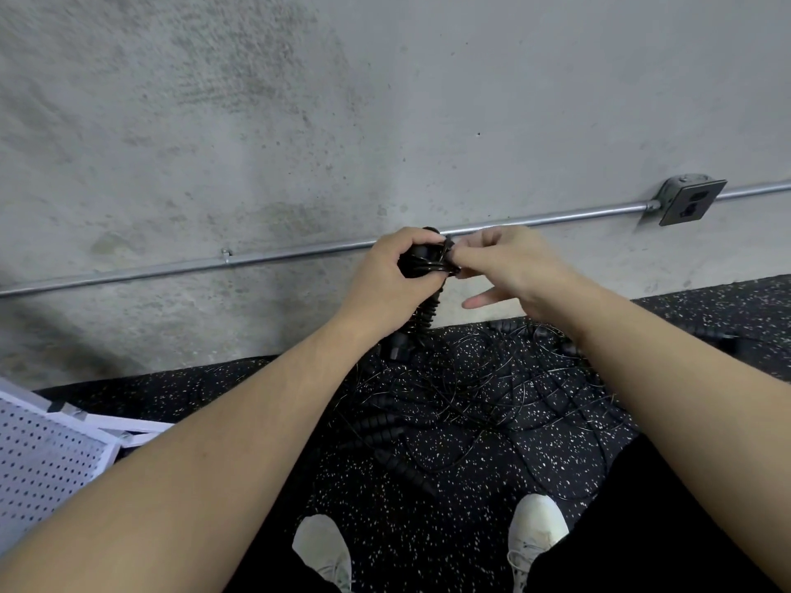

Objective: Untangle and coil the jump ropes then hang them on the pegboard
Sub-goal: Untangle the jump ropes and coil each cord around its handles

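Two hands meet in front of the wall, and I read this as the coiling step, partway through. My left hand (396, 267) is clenched round a black bundle (421, 265) of handles and wound cord; one ribbed handle hangs out below the fist. My right hand (505, 261) pinches a turn of cord at the bundle's right side, its lower fingers spread loose. I can't tell whether that turn is being wrapped on or tucked under.

Below the bundle, most of the ropes (471, 391) lie tangled on the floor (428, 528), thin cords looping over several ribbed handles, so I judge the task barely begun. Next, I think, the loose end has to be secured without the wraps slackening, then the bundle carried to the pegboard (43, 460), which lies flat on the floor, well left of the tangle and not yet mounted.

Speckled dark rubber covers the floor. A bare concrete wall (299, 122) rises behind the bundle, with a metal conduit (171, 267) running along it to an outlet box (691, 201) off to the right. White shoes (537, 532) stand just this side of the tangle.
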`<state>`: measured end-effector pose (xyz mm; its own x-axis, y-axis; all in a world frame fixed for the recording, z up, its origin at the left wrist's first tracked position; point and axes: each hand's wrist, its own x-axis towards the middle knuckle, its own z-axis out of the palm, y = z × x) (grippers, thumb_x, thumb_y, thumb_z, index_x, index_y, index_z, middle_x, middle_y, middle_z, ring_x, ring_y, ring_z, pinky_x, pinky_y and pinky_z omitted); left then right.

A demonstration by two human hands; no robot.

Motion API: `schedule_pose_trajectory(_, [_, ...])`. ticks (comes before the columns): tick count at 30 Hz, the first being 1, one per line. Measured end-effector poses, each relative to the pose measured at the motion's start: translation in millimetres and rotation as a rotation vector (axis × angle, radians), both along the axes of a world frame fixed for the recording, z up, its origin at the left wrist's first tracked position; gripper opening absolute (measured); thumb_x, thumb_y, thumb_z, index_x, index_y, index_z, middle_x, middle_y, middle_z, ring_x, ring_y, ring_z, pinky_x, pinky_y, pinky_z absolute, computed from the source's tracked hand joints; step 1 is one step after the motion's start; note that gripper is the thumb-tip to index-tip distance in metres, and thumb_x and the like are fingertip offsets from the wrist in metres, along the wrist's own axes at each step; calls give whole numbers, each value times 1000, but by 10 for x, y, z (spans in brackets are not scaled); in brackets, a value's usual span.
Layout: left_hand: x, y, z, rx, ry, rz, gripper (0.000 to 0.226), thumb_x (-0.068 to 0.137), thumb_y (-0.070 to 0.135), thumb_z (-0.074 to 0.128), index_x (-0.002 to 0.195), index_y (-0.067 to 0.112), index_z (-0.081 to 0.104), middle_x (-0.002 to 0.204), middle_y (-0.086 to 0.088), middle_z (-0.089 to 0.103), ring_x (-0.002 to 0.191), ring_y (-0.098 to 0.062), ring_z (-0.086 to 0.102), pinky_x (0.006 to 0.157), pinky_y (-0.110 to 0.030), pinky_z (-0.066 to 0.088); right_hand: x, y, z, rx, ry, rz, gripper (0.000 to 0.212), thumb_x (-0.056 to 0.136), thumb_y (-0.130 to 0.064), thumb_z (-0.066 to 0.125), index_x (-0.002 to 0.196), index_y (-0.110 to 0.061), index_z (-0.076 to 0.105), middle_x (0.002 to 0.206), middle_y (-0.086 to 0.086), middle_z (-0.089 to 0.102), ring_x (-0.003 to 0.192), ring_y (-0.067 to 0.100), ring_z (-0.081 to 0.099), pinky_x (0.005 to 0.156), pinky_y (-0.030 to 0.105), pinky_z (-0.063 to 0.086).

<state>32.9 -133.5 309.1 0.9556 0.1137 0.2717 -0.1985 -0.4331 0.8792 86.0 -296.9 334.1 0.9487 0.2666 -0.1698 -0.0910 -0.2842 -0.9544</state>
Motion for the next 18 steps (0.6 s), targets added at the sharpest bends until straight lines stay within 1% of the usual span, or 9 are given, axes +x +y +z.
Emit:
schedule_pose_trajectory(2, [0,-10,-7,59,-17,-10,44,81,11,79,108,44,67,119,7,66,110,-5,62,101,-26,49,-20,1,1,-44,-49,3,5,84,-16,71,86,-13,68,84,-1,67,82,8,68,57,35,61])
schedule_pose_trajectory(4, [4,-33,5,80,-18,-14,47,81,9,79,112,43,67,121,7,64,111,-1,60,99,-19,45,-32,11,13,-63,-76,8,8,85,-16,70,86,-13,62,82,0,67,76,12,72,57,38,62])
schedule_pose_trajectory(6, [4,-65,15,105,1,-3,55,80,8,76,125,38,64,124,8,63,112,-2,59,98,-18,45,-34,29,30,-81,-97,7,12,86,-14,68,87,-13,56,82,3,67,72,17,75,57,41,63])
schedule_pose_trajectory(8, [-8,-88,35,142,11,7,68,80,7,75,138,34,55,125,11,61,112,-4,58,93,-10,42,-39,33,47,-109,-131,16,14,86,-12,67,87,-13,54,84,6,68,73,22,76,58,43,63])
schedule_pose_trajectory(10, [-14,-97,46,144,16,17,73,80,6,76,142,33,48,116,20,59,107,-3,58,86,-3,39,-41,21,65,-116,-153,27,15,86,-9,66,86,-13,51,86,8,68,71,24,75,58,44,63])
schedule_pose_trajectory(12, [-14,-112,44,125,46,3,74,83,9,77,145,34,43,110,26,55,103,1,59,84,-5,42,-35,8,78,-93,-151,25,18,86,-6,66,84,-14,49,86,10,65,63,21,70,57,42,63])
schedule_pose_trajectory(15, [-20,-106,26,-5,166,-55,84,83,18,83,149,40,35,120,22,55,105,5,60,90,-9,45,-26,-2,58,-52,-130,17,20,84,-4,67,82,-15,50,85,9,60,60,14,60,53,36,60])
schedule_pose_trajectory(17, [-30,-68,-8,-141,264,-99,90,75,29,90,147,44,38,129,16,58,111,-1,63,98,-19,49,-24,-5,43,-4,-98,17,22,84,-2,68,81,-17,52,81,5,57,62,11,56,49,27,54])
schedule_pose_trajectory(18, [-40,-55,-18,-227,306,-103,87,70,35,92,142,44,44,126,15,63,110,-5,66,98,-24,52,-29,-2,41,20,-86,23,22,84,-2,69,81,-17,53,78,2,57,61,9,55,47,24,51])
